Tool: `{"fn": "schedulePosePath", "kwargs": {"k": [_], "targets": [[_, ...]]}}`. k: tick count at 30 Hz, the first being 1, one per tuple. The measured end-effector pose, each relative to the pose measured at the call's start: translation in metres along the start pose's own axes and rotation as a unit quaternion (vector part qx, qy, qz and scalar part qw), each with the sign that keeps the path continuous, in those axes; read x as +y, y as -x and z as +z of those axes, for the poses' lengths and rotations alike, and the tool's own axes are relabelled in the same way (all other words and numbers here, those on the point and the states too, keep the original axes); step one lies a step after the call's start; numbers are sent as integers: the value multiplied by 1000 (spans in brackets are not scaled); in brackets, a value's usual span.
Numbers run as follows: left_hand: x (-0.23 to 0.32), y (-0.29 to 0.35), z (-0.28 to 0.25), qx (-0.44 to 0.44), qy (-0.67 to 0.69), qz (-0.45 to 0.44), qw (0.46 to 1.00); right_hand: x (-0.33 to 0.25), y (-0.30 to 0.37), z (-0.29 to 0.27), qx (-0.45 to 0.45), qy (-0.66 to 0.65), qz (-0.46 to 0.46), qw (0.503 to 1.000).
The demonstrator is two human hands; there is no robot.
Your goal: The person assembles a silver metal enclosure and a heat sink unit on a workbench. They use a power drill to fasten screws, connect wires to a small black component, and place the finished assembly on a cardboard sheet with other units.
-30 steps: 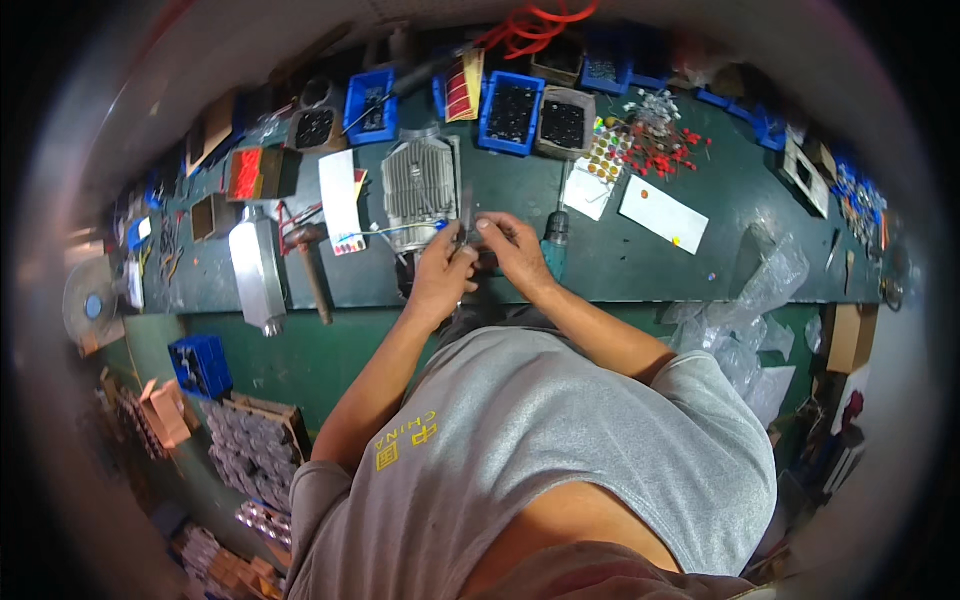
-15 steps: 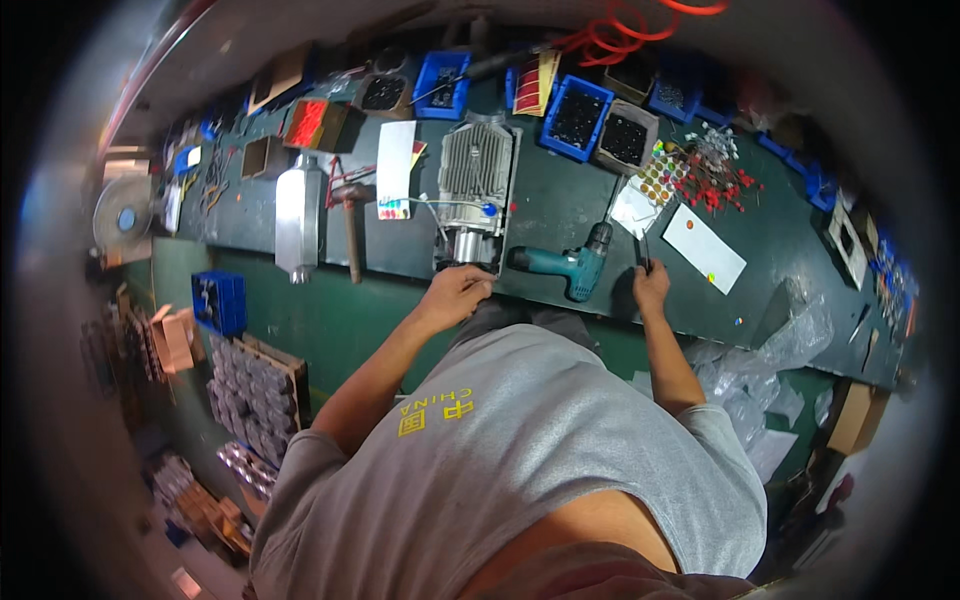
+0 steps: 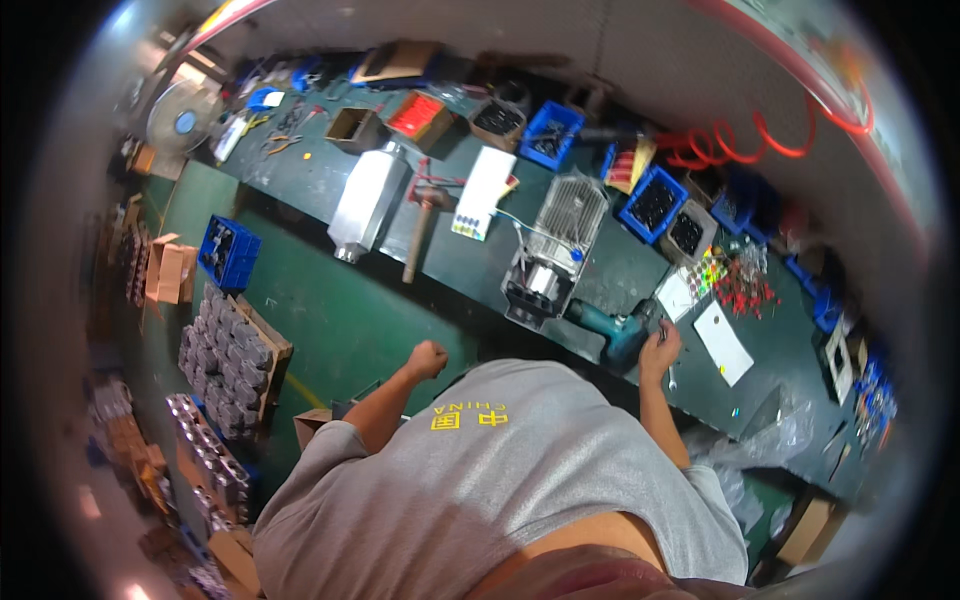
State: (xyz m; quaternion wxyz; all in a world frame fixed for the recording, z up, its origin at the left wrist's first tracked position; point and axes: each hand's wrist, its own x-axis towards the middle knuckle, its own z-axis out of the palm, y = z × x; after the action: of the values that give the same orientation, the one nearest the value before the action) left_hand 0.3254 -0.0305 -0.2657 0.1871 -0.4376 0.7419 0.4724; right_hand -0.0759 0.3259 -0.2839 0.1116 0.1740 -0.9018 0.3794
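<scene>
My left hand [image 3: 428, 360] is closed in a fist over the floor gap, apart from the bench edge; what it holds, if anything, is hidden. My right hand [image 3: 660, 352] is closed at the bench edge around a slim wrench [image 3: 672, 380], whose open end shows below the fingers. Right beside that hand a teal cordless drill [image 3: 604, 322] lies on its side. To the drill's left rests a finned grey metal housing [image 3: 568, 218] with a bright cylinder, a blue round part and a thin pale cable. White cards [image 3: 723, 343] lie to the right of my right hand.
On the green bench [image 3: 290, 185] lie a hammer [image 3: 420, 240] and a silver metal housing [image 3: 368, 200]. Blue bins [image 3: 652, 203] and small cartons line its back. A red coiled hose [image 3: 740, 150] hangs above. Plastic wrap [image 3: 770, 430] sits at right; stacked grey parts [image 3: 222, 360] stand at left.
My left hand has drawn back from the housing's near end, off the bench. My right hand has moved closer to the drill, and the wrench has turned in it. The whole view has swung.
</scene>
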Motion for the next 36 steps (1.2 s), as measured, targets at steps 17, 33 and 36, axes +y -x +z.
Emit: {"fn": "schedulePosePath", "kwargs": {"k": [17, 33, 36], "targets": [[-187, 58, -1, 154, 278, -145, 937, -250, 53, 80, -166, -236, -131, 949], [-169, 19, -10, 55, 164, -30, 984, -141, 116, -12, -152, -83, 78, 982], [-128, -7, -24, 112, 93, 53, 988, -89, 154, -30, -185, -53, 117, 974]]}}
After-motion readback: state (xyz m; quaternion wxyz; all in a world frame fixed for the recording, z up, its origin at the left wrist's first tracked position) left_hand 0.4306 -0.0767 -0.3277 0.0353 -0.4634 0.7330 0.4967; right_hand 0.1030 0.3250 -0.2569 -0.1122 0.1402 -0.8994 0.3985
